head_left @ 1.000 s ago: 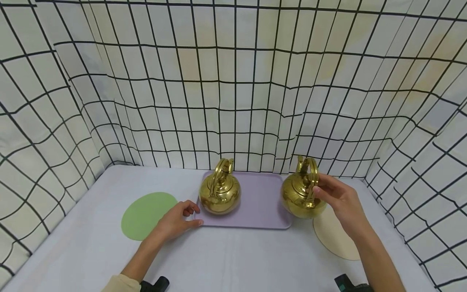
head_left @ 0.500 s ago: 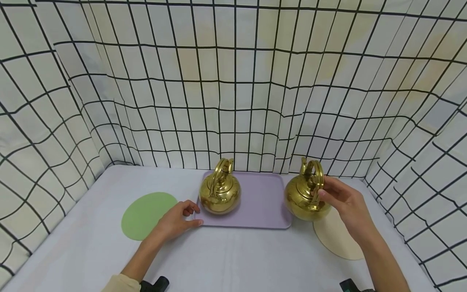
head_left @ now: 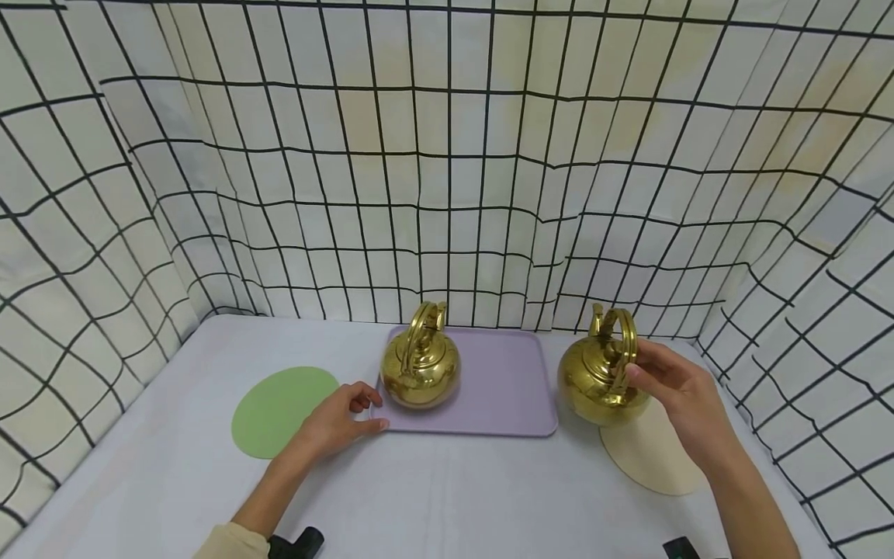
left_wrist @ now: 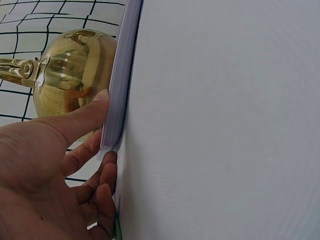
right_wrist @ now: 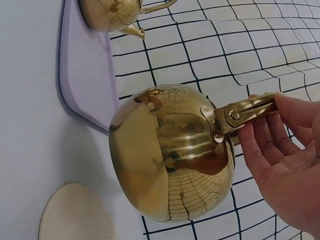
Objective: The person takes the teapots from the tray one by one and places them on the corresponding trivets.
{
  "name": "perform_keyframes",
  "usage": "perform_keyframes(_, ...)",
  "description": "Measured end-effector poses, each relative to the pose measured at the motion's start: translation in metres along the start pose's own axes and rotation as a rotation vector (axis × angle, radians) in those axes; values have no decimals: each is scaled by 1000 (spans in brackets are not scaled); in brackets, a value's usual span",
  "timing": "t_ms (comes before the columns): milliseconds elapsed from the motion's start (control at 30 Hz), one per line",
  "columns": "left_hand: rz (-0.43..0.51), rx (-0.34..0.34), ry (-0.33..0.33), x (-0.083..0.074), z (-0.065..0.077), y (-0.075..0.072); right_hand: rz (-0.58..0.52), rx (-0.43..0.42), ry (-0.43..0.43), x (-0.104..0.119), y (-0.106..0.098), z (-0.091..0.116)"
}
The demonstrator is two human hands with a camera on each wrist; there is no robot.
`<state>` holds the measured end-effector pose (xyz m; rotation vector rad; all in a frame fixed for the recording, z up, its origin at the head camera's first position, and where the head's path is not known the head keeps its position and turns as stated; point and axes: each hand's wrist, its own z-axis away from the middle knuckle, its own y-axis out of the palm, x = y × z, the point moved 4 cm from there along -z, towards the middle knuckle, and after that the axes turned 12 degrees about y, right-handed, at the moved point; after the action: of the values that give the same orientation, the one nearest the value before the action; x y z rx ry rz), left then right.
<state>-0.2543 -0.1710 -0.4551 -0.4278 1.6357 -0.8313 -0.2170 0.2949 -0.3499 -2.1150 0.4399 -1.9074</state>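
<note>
My right hand [head_left: 687,400] grips the overhead handle of a shiny brass kettle [head_left: 597,380] between thumb and fingers. This kettle hangs over the gap between the lilac tray [head_left: 506,380] and the cream disc [head_left: 653,458], its shadow on the cloth in the right wrist view. A second brass kettle [head_left: 421,373] stands on the left part of the tray. My left hand [head_left: 342,419] holds the tray's near left corner, with the thumb [left_wrist: 97,107] against its front rim in the left wrist view and the other fingers curled by the side edge.
A green disc [head_left: 282,411] lies on the white tablecloth [head_left: 447,497] left of the tray. Black wire grid panels [head_left: 450,178] with white sheeting behind them stand at the back and along both sides.
My right hand has carried its kettle rightward, off the tray's right edge and toward the cream disc. The left hand, the tray and the other kettle have stayed in place.
</note>
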Motion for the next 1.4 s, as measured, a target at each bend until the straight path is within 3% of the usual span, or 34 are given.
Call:
perform_keyframes(267, 4, -2, 5, -2, 0, -1, 49, -35, 4, -1, -8, 5)
perform_keyframes(767, 7, -10, -4, -2, 2, -1, -49, 12, 18, -5, -12, 6)
perform_keyframes(1400, 3, -19, -5, -2, 2, -1, 24, -34, 65, -14, -23, 11)
